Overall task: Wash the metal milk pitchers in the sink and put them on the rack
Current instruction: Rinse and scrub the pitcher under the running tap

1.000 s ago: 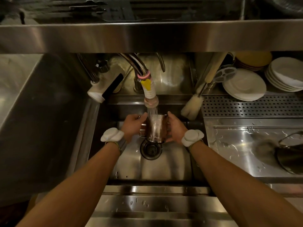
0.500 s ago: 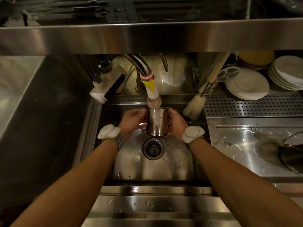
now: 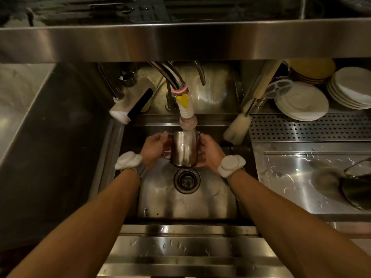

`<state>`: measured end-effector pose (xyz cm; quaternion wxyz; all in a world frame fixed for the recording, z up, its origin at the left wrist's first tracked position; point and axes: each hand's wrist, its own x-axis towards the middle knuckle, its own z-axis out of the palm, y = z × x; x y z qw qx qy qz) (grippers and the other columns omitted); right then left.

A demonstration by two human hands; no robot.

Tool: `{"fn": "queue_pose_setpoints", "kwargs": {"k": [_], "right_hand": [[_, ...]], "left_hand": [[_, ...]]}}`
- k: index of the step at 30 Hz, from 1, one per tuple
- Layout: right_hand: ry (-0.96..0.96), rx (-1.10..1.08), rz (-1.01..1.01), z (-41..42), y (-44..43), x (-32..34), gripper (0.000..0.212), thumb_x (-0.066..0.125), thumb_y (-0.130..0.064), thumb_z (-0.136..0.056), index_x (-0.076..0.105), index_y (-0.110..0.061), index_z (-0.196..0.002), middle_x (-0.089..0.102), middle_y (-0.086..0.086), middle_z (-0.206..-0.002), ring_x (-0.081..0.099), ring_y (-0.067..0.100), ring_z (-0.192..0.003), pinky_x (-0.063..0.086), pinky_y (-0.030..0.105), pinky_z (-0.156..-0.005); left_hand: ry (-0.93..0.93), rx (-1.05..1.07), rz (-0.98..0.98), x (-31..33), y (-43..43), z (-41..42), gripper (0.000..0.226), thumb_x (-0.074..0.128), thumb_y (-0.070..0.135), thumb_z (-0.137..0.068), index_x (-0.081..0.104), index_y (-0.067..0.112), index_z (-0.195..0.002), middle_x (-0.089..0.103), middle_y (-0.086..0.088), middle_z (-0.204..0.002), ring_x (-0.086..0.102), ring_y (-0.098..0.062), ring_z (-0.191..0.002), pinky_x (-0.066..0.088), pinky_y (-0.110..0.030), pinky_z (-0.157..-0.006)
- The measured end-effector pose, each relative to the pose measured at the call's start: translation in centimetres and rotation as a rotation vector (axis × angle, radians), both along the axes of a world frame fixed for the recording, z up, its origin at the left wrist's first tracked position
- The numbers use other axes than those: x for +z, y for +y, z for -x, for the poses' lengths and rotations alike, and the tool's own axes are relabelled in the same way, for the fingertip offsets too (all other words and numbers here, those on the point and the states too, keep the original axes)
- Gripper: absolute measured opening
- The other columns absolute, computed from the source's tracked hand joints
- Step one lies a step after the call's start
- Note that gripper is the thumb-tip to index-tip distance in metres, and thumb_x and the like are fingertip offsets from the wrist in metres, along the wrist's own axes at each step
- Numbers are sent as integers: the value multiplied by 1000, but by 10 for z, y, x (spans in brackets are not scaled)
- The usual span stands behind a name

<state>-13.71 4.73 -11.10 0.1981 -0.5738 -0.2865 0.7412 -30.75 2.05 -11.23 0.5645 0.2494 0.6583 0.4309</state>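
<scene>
A metal milk pitcher [image 3: 183, 150] is held upright over the sink [image 3: 186, 203], right under the tap's ribbed nozzle [image 3: 187, 117], with water running into it. My left hand [image 3: 154, 149] grips its handle side on the left. My right hand [image 3: 208, 152] wraps round its right wall. The drain [image 3: 186, 180] lies just below the pitcher. A perforated rack [image 3: 309, 127] runs along the back right of the sink.
A bottle brush [image 3: 237, 127] leans at the sink's back right corner. Stacked white plates [image 3: 301, 101] stand behind the rack. A dark lid-like object [image 3: 357, 189] lies on the wet drainboard [image 3: 291, 177] at right. A steel shelf [image 3: 180, 41] overhangs the tap. A white dispenser [image 3: 130, 105] sits back left.
Both hands have lifted the pitcher up closer to the nozzle, and its rim now sits just beneath it.
</scene>
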Motion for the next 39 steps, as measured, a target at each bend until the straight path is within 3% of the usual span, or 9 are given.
{"fn": "queue_pose_setpoints", "kwargs": {"k": [6, 10, 14, 16, 23, 26, 32, 35, 39], "right_hand": [[25, 68, 0, -5, -8, 0, 51, 29, -51, -97, 49, -21, -133, 56, 11, -125, 56, 33, -110, 47, 47, -90], [45, 32, -52, -5, -2, 6, 43, 27, -49, -97, 56, -22, -116, 58, 9, -111, 55, 29, -94, 45, 37, -76], [53, 83, -47, -11, -12, 0, 39, 27, -48, -98, 59, -25, -106, 59, 6, -102, 55, 26, -89, 46, 39, -78], [63, 97, -40, -13, -15, 1, 38, 27, -46, -98, 60, -26, -100, 59, 6, -101, 55, 26, -89, 46, 39, -78], [72, -61, 4, -17, -7, -3, 49, 31, -49, -97, 52, -18, -129, 56, 10, -118, 55, 28, -101, 47, 38, -77], [104, -137, 4, -12, -2, -4, 43, 34, -47, -97, 55, -19, -122, 59, 9, -119, 57, 28, -107, 48, 34, -74], [179, -225, -46, -10, 3, 2, 26, 41, -33, -97, 62, -17, -90, 65, 3, -87, 60, 16, -80, 47, 29, -64], [38, -44, -28, -12, -9, -5, 34, 61, -43, -86, 63, -16, -108, 67, 7, -106, 63, 22, -96, 54, 38, -81], [-109, 92, -134, -13, -18, -16, 62, 76, -40, -75, 54, -15, -128, 67, 9, -117, 67, 26, -100, 55, 43, -89]], "left_hand": [[-30, 63, 57, -7, -13, 1, 30, 38, 24, -101, 60, 16, -83, 62, -2, -69, 61, -5, -44, 46, -18, -42], [-8, 56, 114, -1, 2, -5, 31, 35, 34, -101, 60, 18, -93, 59, -4, -80, 57, -16, -66, 44, -25, -59], [-23, 48, 207, -38, -6, 1, 50, 39, 51, -92, 59, 16, -122, 64, -13, -123, 63, -29, -108, 49, -52, -97], [-64, 78, 235, -43, -9, 1, 52, 38, 48, -94, 57, 13, -127, 62, -15, -127, 60, -32, -115, 46, -52, -102], [-45, 28, 185, 4, -3, -11, 33, 35, 34, -101, 60, 12, -104, 61, -9, -85, 61, -18, -63, 52, -31, -59], [-40, -24, 139, 16, 3, -12, 35, 36, 32, -101, 55, 8, -118, 61, -15, -95, 61, -24, -72, 56, -38, -62], [-36, -11, 94, 29, 10, -15, 28, 39, 32, -100, 59, 14, -96, 61, -7, -83, 59, -20, -68, 53, -37, -66], [-9, -88, 131, 24, -2, -16, 33, 46, 32, -97, 59, 7, -115, 63, -11, -97, 62, -22, -76, 55, -40, -71], [37, -187, 115, 28, -8, -23, 37, 53, 42, -91, 66, 12, -109, 68, -5, -97, 65, -23, -82, 55, -38, -77]]}}
